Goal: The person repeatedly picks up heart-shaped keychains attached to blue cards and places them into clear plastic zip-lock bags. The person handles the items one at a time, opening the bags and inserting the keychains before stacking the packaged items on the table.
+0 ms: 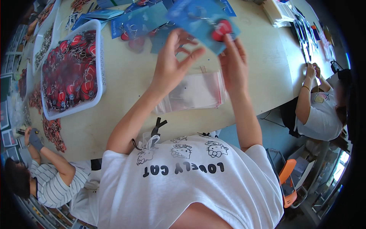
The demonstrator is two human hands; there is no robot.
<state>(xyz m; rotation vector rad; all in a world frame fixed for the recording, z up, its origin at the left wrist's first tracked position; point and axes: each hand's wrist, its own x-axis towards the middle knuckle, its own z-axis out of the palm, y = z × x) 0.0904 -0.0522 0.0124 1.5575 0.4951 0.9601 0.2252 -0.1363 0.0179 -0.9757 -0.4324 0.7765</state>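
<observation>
My right hand (234, 57) pinches a blue card (198, 19) at its lower right edge. A red keychain (222, 29) lies against that card, close to my right thumb. Just left of the card is my left hand (176, 61), its thumb and fingers apart and nothing visible between them. Motion blurs the card and fingertips. Below my hands, a stack of clear plastic bags (194, 91) lies on the table.
At left stands a white plastic bin (100, 72) full of red keychains. More blue cards (141, 23), some with keychains, cover the table (263, 72) beyond my left hand. One person (57, 179) works at lower left, another (320, 110) at right. An orange chair (288, 171) stands at lower right.
</observation>
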